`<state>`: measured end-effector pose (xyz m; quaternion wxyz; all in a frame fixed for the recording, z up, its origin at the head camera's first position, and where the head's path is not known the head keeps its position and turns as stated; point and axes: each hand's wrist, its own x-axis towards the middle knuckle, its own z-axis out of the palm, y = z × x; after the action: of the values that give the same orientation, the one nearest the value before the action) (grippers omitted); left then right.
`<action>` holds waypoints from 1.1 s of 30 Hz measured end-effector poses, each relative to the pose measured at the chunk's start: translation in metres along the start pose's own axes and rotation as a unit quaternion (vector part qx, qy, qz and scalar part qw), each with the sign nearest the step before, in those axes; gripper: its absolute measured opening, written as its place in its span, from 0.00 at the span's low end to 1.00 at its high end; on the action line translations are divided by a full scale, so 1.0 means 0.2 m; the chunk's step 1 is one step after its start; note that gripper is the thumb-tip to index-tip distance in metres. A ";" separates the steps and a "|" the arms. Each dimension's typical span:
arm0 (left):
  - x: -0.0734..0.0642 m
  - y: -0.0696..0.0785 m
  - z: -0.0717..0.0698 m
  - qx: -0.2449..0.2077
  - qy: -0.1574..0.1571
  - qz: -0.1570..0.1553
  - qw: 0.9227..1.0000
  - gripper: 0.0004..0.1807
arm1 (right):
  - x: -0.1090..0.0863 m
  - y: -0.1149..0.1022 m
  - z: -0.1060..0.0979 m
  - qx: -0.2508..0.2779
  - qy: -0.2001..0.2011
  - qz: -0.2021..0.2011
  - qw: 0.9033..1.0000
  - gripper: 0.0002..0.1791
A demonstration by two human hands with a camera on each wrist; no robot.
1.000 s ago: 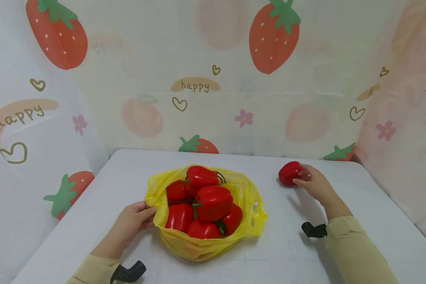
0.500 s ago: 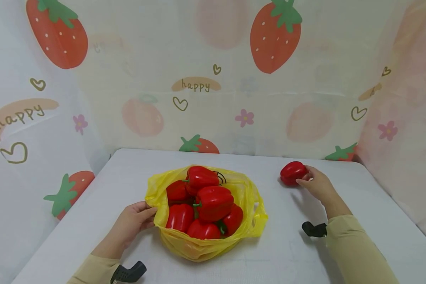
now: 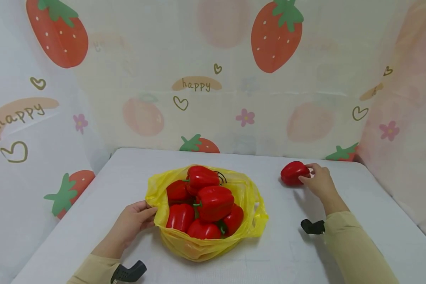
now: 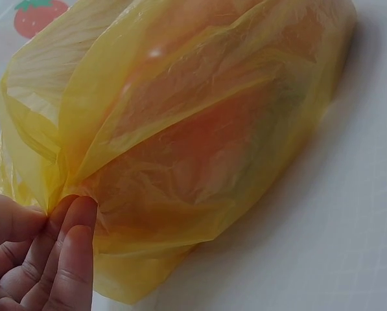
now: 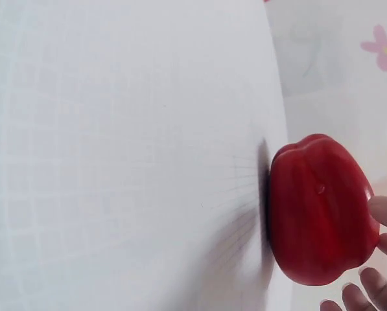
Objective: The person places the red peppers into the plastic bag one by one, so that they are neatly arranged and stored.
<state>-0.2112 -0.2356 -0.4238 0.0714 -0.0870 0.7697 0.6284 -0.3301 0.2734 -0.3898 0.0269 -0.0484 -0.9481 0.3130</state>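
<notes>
In the head view, my left hand (image 3: pixel 133 221) pinches the left rim of a yellow plastic bag (image 3: pixel 255 221). The left wrist view shows the thumb and fingers (image 4: pixel 73 259) gathering the thin film of that bag. Several red bell peppers (image 3: pixel 214 203) with green stems fill its mouth. Away to the right, a single red bell pepper (image 3: pixel 294 173) lies on its side on the table. My right hand (image 3: pixel 321 183) is at its right end, fingers loosely spread and not wrapped round it. Close by in the right wrist view, the fingertips (image 5: pixel 384 210) overlap the pepper's edge; contact is hard to tell.
A white table (image 3: pixel 262 260) carries the bag and the lone pepper. Behind it and at both sides hangs a pale curtain (image 3: pixel 213 118) printed with strawberries. A black device (image 3: pixel 127 272) sits at the left cuff, and another black device (image 3: pixel 313 227) at the right.
My right hand has drawn slightly rightward off the lone pepper, its fingers covering less of it. The pepper stays on the table. My left hand keeps its hold on the bag rim.
</notes>
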 end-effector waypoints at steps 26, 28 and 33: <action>0.00 0.01 0.00 -0.012 -0.010 0.005 1.000 0.24 | 0.05 -0.05 0.06 0.011 -0.021 0.009 1.000 0.37; 0.01 0.01 0.00 -0.011 -0.008 0.003 1.000 0.23 | 0.05 -0.05 0.07 0.033 -0.033 0.005 0.999 0.40; 0.01 0.01 -0.01 -0.010 -0.009 0.004 1.000 0.23 | 0.07 -0.05 0.10 0.059 -0.082 -0.009 0.995 0.47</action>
<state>-0.2127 -0.2362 -0.4218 0.0747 -0.0789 0.7631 0.6371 -0.3461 0.2550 -0.3995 -0.0454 -0.0118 -0.9274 0.3711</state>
